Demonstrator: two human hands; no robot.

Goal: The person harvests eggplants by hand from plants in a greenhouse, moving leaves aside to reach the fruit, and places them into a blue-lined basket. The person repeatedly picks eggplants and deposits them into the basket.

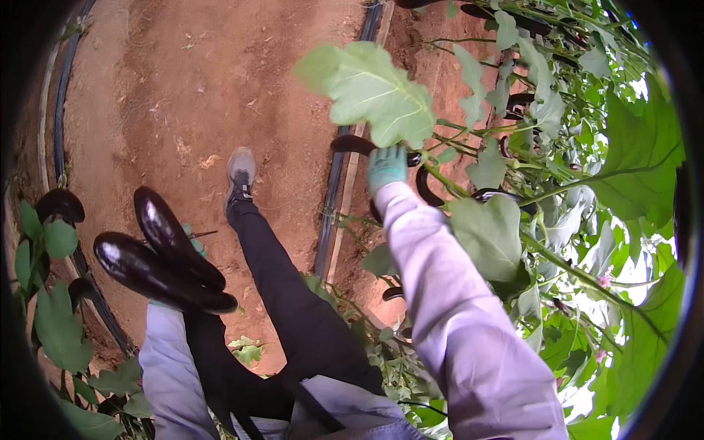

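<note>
My right hand [387, 165], in a green glove, reaches into the plants at the right and closes around a slim dark eggplant [352, 144]. Its stem end [413, 159] points to a green stem, and a broad leaf [385, 91] hangs just beyond the hand. Low at the left, two large glossy eggplants, one outer [148, 269] and one inner [173, 231], lie over my left hand [197, 243] and hide most of it. Beside the gloved fingers a thin pointed metal tip [207, 234] sticks out; the rest of that tool is hidden.
More eggplants hang among the leaves, one curved [428, 187] near my right wrist and one [60, 205] at the far left. Dark irrigation pipes, right [330, 214] and left [59, 121], border the reddish soil path [181, 99]. My shoe [241, 165] stands on the path.
</note>
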